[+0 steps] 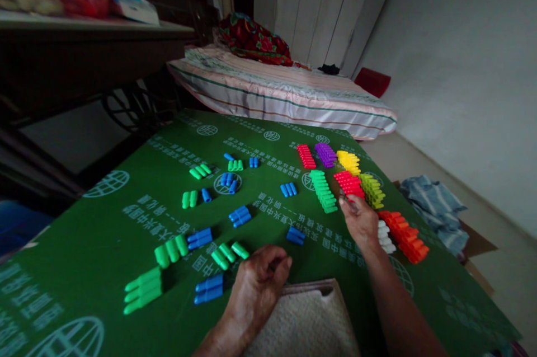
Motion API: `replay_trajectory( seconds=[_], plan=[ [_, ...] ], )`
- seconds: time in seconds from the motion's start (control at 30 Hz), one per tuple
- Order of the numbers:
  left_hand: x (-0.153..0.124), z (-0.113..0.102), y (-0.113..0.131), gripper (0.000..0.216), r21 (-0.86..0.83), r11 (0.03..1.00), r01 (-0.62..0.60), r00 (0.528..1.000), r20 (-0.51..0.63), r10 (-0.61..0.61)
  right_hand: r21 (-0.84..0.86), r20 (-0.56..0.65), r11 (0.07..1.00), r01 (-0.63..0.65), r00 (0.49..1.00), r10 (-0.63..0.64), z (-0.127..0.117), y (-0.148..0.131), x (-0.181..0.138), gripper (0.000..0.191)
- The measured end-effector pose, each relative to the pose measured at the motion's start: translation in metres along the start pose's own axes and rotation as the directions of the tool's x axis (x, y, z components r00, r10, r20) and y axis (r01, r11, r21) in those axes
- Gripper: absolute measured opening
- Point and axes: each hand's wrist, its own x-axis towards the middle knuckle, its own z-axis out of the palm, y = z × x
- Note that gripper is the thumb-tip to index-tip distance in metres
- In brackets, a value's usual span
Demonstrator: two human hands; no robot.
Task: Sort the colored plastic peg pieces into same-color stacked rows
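Observation:
My left hand (260, 283) rests low over the green board with its fingers curled together; whether anything is inside them is hidden. Just left of it lie bullet-shaped green plastic pieces (226, 255) and blue plastic pieces (208, 289). More blue pieces (296, 235) sit just beyond its fingers. My right hand (359, 220) reaches across to the near end of a row of red plastic pieces (349, 183). Its fingers are pinched there, and what they grip is too small to make out. A green row (323, 191) stands left of it; white pieces (385, 236) are partly behind the wrist.
Purple (325, 154), yellow (348, 161), lime (371, 190) and orange (404, 235) rows stand around the right hand. A beige cloth-like pad (308, 320) lies at the front of the green board (104, 222). Beyond are a bed (289, 99) and a dark table (84, 55).

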Motion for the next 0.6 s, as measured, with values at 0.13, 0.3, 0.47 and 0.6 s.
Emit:
replay_trajectory(
  seconds=[0.13, 0.3, 0.47, 0.6],
  plan=[
    [0.0, 0.0, 0.001, 0.025, 0.003, 1.0, -0.005, 1.0, -0.012, 0.005, 0.028, -0.01, 1.0, 0.012, 1.0, -0.012, 0.003, 0.002, -0.006, 0.045],
    [-0.001, -0.001, 0.005, 0.025, 0.002, 1.0, -0.004, 1.0, -0.008, 0.004, 0.051, 0.003, 0.999, 0.018, 1.0, -0.018, 0.005, 0.006, -0.01, 0.047],
    [-0.001, 0.0, 0.005, 0.025, 0.013, 1.0, -0.014, 1.0, -0.006, 0.014, 0.043, 0.012, 0.999, -0.002, 1.0, 0.001, 0.005, 0.009, -0.012, 0.047],
    [-0.001, 0.001, 0.004, 0.025, 0.017, 0.999, -0.04, 0.999, -0.023, 0.04, 0.015, 0.005, 1.0, 0.011, 1.0, -0.011, 0.006, 0.013, -0.014, 0.044]
  ],
)
